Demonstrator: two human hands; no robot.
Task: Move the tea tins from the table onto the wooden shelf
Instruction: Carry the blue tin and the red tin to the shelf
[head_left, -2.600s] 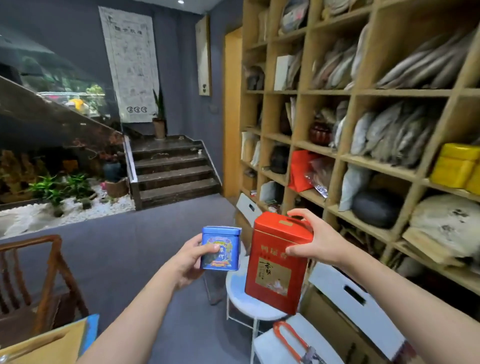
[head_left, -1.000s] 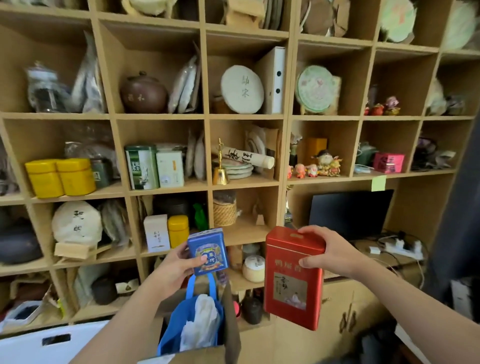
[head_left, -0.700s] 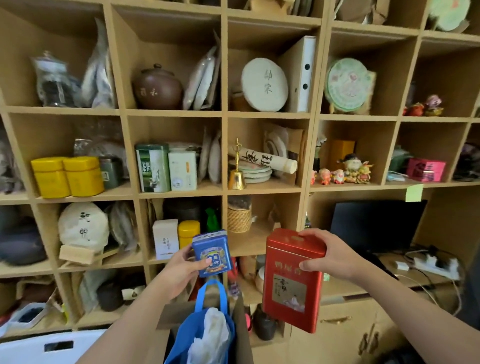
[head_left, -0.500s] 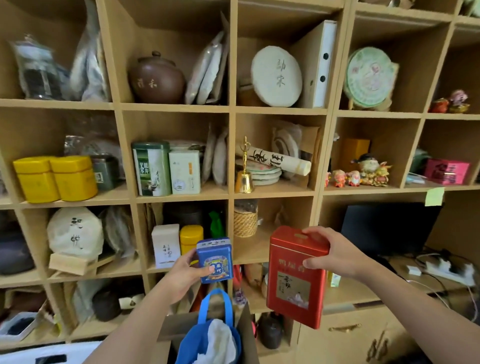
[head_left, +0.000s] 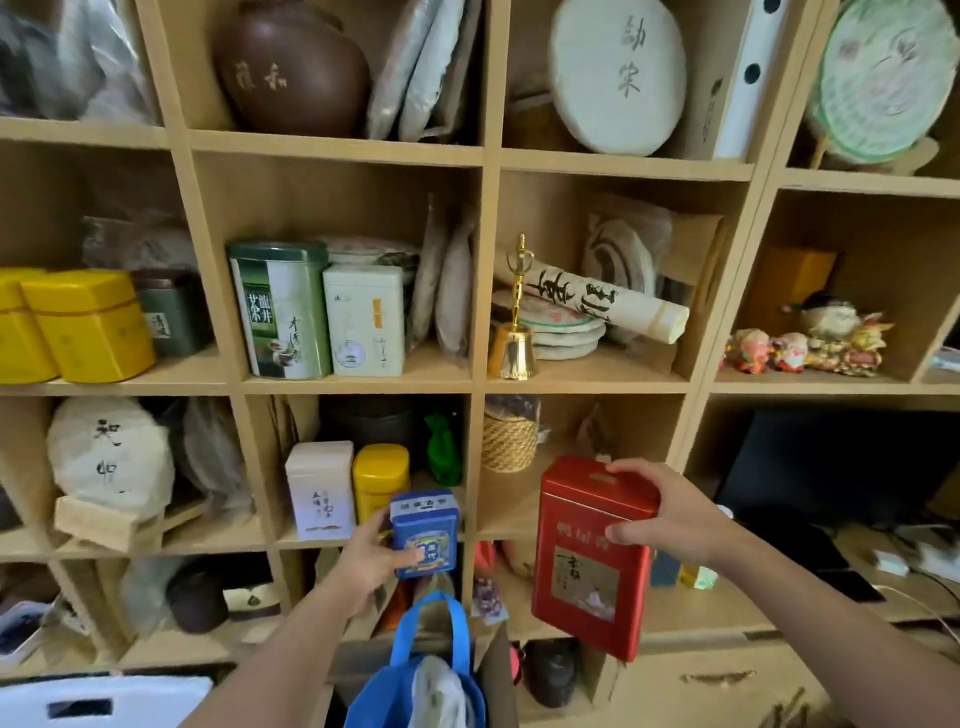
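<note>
Step in hand: carry-and-place, both tins held in the air in front of the wooden shelf (head_left: 478, 384), neither set down yet.

Landmark for all positions: the yellow tin (head_left: 381, 480) standing in the lower middle compartment.

Left hand (head_left: 363, 558) grasps the small blue tin (head_left: 424, 532), thumb across its printed front, the other fingers behind it. The tin is upright, just right of the yellow tin and slightly below it, at the mouth of that compartment. Whether its base touches the board I cannot tell.

Right hand (head_left: 660, 519) grips the tall red tin (head_left: 589, 556) by its top, fingers curled over the lid edge and thumb on the front face. This tin hangs tilted, well right of the yellow tin, in front of the next compartment, where a woven rope jar (head_left: 508, 441) sits at the back.

Also beside the yellow tin: a white box (head_left: 320, 491) touching or nearly touching its left side, a green bag (head_left: 441, 449) behind on its right.

Judgement on next move: the gap right of the yellow tin looks narrow, so the blue tin needs a straight push in. The red tin needs levelling first, and looks tall for that compartment's opening. A blue tote bag (head_left: 423, 670) stands below both hands.
</note>
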